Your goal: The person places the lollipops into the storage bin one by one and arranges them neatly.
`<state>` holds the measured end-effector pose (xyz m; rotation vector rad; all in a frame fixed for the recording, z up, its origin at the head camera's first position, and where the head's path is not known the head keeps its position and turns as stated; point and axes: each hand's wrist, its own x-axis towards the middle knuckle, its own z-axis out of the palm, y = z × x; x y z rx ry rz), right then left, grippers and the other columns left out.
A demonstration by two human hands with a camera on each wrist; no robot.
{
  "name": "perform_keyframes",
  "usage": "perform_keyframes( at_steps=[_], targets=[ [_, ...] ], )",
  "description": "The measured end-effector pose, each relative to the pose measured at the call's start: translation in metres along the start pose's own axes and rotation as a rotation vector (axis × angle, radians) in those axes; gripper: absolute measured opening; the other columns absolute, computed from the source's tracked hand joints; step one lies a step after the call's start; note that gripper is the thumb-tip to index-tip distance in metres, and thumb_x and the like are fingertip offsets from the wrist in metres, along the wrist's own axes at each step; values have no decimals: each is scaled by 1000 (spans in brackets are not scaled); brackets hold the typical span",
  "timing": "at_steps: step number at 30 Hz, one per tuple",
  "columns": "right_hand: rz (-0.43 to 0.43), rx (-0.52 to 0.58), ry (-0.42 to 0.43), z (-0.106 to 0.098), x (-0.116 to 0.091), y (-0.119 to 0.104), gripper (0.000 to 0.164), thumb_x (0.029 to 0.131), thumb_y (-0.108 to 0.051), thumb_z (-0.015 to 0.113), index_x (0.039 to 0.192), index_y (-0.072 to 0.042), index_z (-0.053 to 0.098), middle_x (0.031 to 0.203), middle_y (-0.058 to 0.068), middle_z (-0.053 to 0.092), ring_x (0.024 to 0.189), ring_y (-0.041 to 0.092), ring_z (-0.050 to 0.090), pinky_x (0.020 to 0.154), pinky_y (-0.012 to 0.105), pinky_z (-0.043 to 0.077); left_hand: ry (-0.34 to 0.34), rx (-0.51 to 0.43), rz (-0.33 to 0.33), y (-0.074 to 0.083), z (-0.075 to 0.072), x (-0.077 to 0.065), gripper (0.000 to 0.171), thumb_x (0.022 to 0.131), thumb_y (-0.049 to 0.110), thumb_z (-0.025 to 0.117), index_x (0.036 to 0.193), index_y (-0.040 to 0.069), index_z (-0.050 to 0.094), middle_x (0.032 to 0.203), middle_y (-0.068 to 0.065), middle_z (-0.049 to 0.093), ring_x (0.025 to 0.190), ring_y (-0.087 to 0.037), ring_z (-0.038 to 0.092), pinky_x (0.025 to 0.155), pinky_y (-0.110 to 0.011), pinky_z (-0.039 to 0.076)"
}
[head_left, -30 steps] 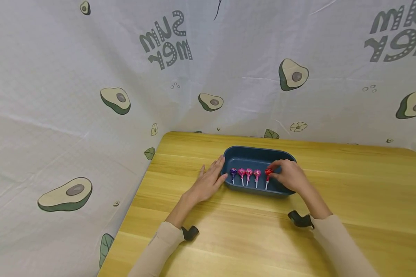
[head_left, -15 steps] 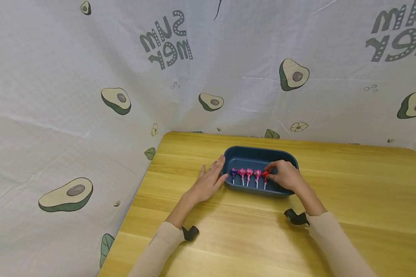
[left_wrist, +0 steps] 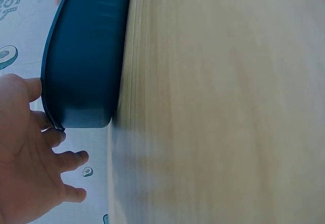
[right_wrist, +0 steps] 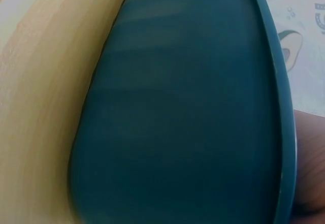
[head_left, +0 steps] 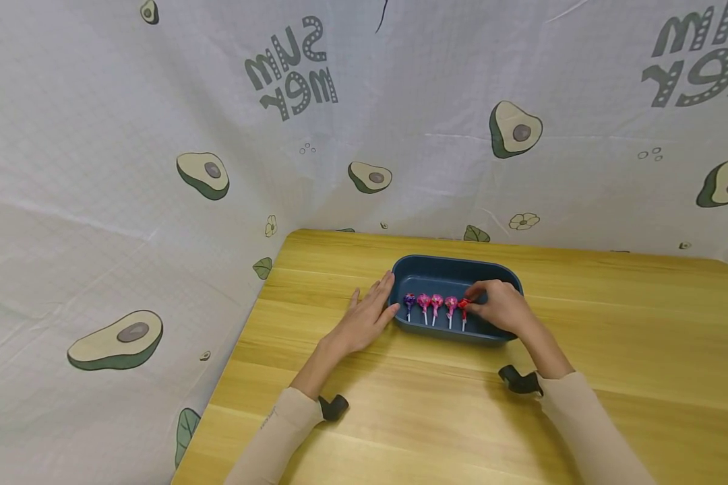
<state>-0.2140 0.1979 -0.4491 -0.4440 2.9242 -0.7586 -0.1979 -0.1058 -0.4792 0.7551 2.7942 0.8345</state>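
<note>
A dark blue oblong tray [head_left: 443, 267] stands on the table. Inside it lies a row of wrapped lollipops: a purple lollipop [head_left: 409, 300] at the left, several pink lollipops [head_left: 437, 300] beside it, and a red lollipop [head_left: 464, 305] at the right end. My right hand [head_left: 499, 306] reaches in over the tray's right side and pinches the red one by its head. Against the tray's left end rests my left hand [head_left: 364, 316], fingers extended; in the left wrist view its thumb and fingers touch the rim. The tray wall hides the lollipops from both wrist views.
The wooden table [head_left: 400, 404] extends in front of the tray and to both sides. A white cloth [head_left: 425, 101] printed with avocados hangs behind and to the left. A dark device [head_left: 334, 408] sits at the left wrist, and another dark device [head_left: 518, 380] at the right wrist.
My right hand has moved the red lollipop slightly left, closer to the pink ones, then stayed almost still over the last half second. The left hand keeps its place at the tray.
</note>
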Motion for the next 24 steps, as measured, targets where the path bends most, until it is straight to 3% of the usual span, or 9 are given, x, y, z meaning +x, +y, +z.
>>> perform_keyframes(
  at_steps=[6,10,13,17,24],
  targets=[
    [23,21,28,-5,-7,-1,25,94,-14,74,112,4,74,106,21,77,102,43,69,89,59,55,-6,1,4,0,1,1,69,113,50,26,168,17,1,176,2,1,163,-31,15,127,-68,4],
    [60,53,68,-13,-18,-2,28,96,-15,72,115,5,73,104,22,76,78,32,65,70,42,55,-9,-4,6,0,2,1,69,113,49,27,168,18,0,176,2,1,163,-31,15,127,-68,4],
    [83,76,105,-21,-28,-2,28,96,-16,72,116,4,72,84,15,72,60,19,52,53,29,42,-10,-10,9,0,2,1,68,113,49,26,168,18,0,176,1,2,163,-31,15,127,-67,3],
    [100,105,143,-30,-42,-1,28,98,-16,71,118,4,72,63,4,57,54,16,47,47,27,36,-7,-16,8,-2,2,-1,68,113,49,26,168,17,1,176,-1,3,163,-32,14,127,-68,3],
    [119,153,234,-37,-70,8,28,102,-21,67,118,1,72,77,13,68,52,14,51,45,28,37,-5,-24,9,-9,0,-6,70,113,48,26,168,14,-1,177,-6,3,162,-38,10,128,-66,4]
  ],
)
